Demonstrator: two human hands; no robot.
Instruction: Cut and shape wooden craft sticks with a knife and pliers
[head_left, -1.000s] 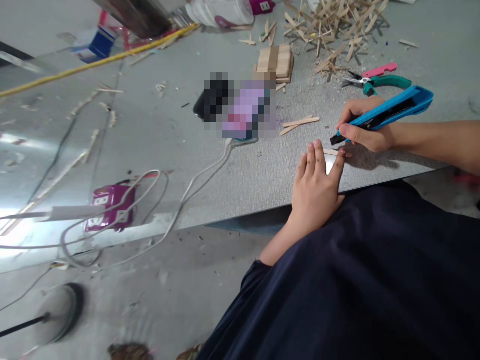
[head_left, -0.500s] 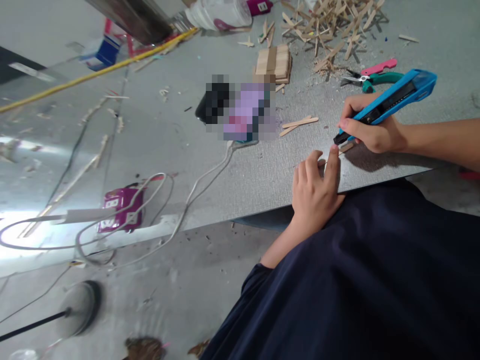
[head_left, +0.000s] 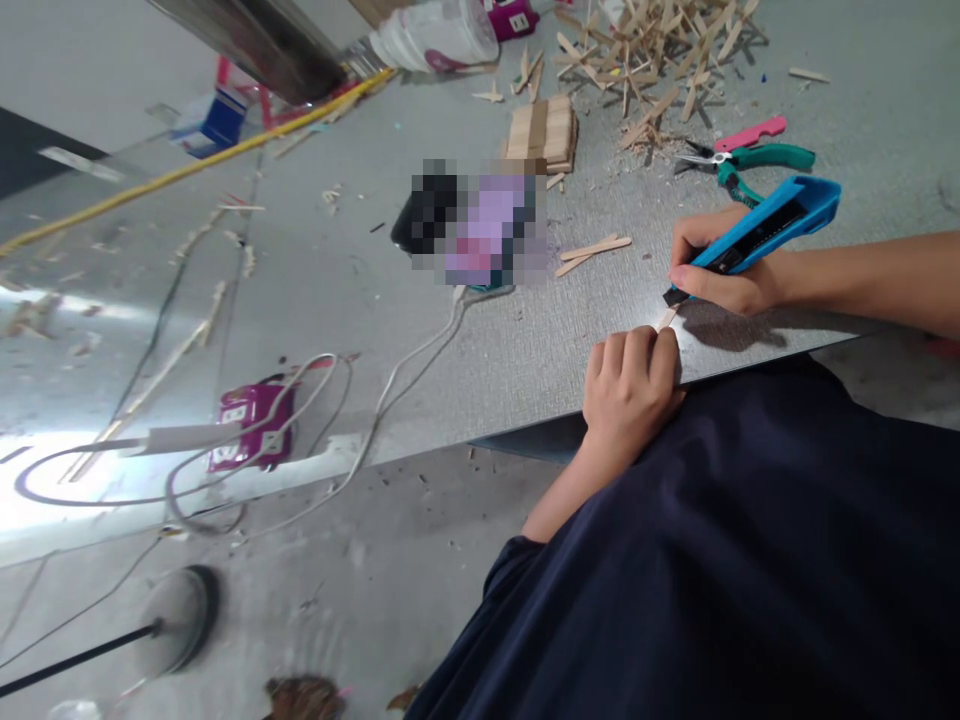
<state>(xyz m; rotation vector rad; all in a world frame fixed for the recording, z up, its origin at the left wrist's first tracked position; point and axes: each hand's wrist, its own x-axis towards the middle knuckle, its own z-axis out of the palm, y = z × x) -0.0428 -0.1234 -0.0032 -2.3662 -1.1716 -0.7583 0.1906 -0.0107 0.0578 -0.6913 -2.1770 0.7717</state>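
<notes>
In my right hand (head_left: 724, 265) is a blue utility knife (head_left: 780, 222), held slanted with its dark tip down and to the left. Below the tip, one end of a wooden craft stick (head_left: 667, 318) sticks out from my left hand (head_left: 628, 378). The left fingers are curled over the rest of the stick at the table's near edge, hiding most of it. Two loose craft sticks (head_left: 595, 253) lie crossed, further back on the table. Green-handled pliers (head_left: 772, 157) rest beyond my right hand, beside a pink-handled tool (head_left: 751, 133).
A heap of joined craft sticks (head_left: 660, 55) covers the back, near a banded stack of sticks (head_left: 541, 133). A blurred-out purple phone-like object (head_left: 491, 225) lies left of centre. White cable (head_left: 381, 385) runs to a purple power strip (head_left: 255, 425) by the edge.
My left fingers have curled in from a more spread pose over the craft stick. The right hand with the utility knife has shifted slightly left and down.
</notes>
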